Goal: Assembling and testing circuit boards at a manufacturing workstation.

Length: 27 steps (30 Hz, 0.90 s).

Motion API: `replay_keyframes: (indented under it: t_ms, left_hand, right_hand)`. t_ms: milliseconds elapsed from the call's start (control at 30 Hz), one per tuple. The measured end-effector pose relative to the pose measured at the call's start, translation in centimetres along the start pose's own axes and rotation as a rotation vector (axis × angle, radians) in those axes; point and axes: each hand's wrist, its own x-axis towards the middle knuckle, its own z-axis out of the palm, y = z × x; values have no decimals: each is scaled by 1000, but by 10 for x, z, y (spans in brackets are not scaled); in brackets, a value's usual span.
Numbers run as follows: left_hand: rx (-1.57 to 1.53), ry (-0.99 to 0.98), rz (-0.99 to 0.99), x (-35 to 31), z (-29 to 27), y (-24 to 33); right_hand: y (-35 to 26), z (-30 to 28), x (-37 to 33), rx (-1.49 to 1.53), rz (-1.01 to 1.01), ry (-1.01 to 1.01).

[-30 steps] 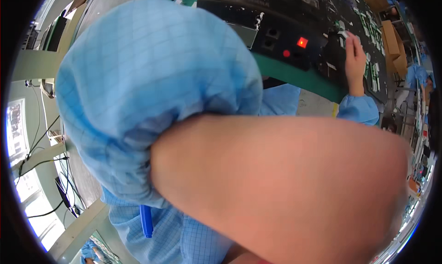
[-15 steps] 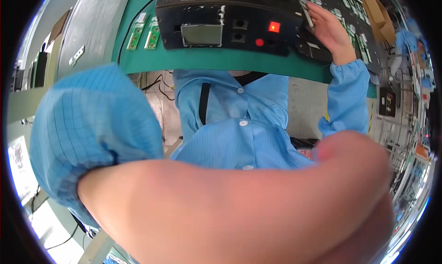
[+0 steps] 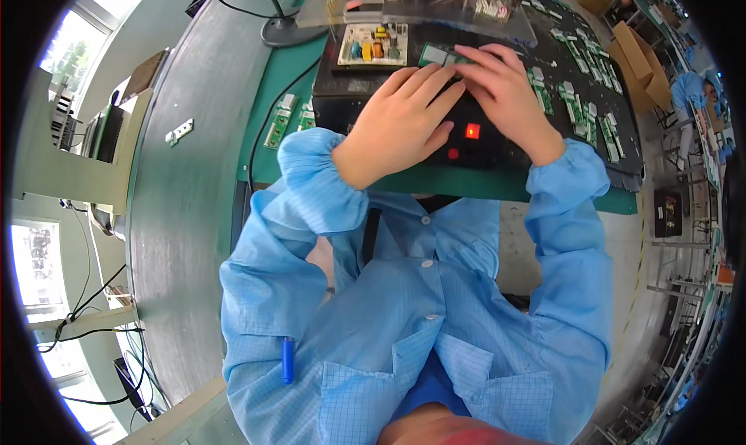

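Observation:
On top of the black test box (image 3: 353, 84), a small green circuit board (image 3: 437, 55) with a pale rectangular part lies at my fingertips. My right hand (image 3: 501, 88) has its fingers at the board's right end and seems to grip it there; the contact is partly hidden. From the left comes my left hand (image 3: 404, 119), its fingers stretched out and thumb apart, fingertips at the board's near edge. Below the hands, a red lit square (image 3: 472, 131) shows on the box's front. Left of the circuit board sits a larger board (image 3: 373, 44) with yellow and orange components.
Several green boards (image 3: 576, 107) lie on the black surface at the right. More boards (image 3: 280, 121) lie on the green mat at the left. A clear plastic cover (image 3: 435, 16) stands behind, near a black round stand base (image 3: 291, 32). A cardboard box (image 3: 639, 68) is beyond the right edge.
My left arm, blurred and close across the lower view before, now reaches to the box. My right hand has moved left from the box's right side to its top. The view has shifted.

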Motion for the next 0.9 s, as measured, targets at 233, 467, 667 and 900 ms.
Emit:
replay_keyframes:
  t_ms: [233,467,667,900]
  left_hand:
    - [85,-11,-159,-2,18,-2]
    - [53,71,-156,11,29,-9]
    - [7,49,-192,7,25,-3]
    - [41,4,-187,7,23,-2]
  right_hand:
    - [-24,8,-7,-347,19,-25]
    - [-28,20,-10,-360,131,32]
    - [-21,29,-16,-261,124,124]
    - [-17,31,-19,-205,150,154]
